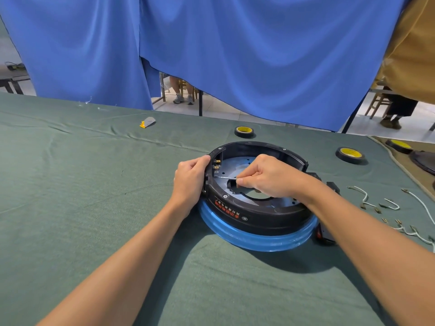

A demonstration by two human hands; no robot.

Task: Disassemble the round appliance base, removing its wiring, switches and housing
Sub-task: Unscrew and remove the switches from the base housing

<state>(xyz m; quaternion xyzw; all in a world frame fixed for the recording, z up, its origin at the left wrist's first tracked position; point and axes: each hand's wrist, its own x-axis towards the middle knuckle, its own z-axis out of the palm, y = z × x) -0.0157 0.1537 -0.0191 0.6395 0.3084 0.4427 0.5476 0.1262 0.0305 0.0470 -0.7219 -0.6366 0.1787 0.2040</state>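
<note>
The round appliance base (256,215), a black housing ring on a blue rim with a grey metal plate inside, lies on the green cloth at centre right. My left hand (190,180) grips the housing's left outer wall, thumb over the rim. My right hand (266,175) reaches inside and pinches a thin screwdriver (224,177), its tip pointing left at the inner wall below the brass switch terminals (217,164). White wires (369,200) with brass connectors lie loose on the cloth to the right.
Two rolls of black tape with yellow cores (244,131) (350,154) lie beyond the base. A small grey and yellow item (147,122) lies far left of them. Black parts (326,234) sit at the base's right. Blue curtains (235,55) hang behind the table.
</note>
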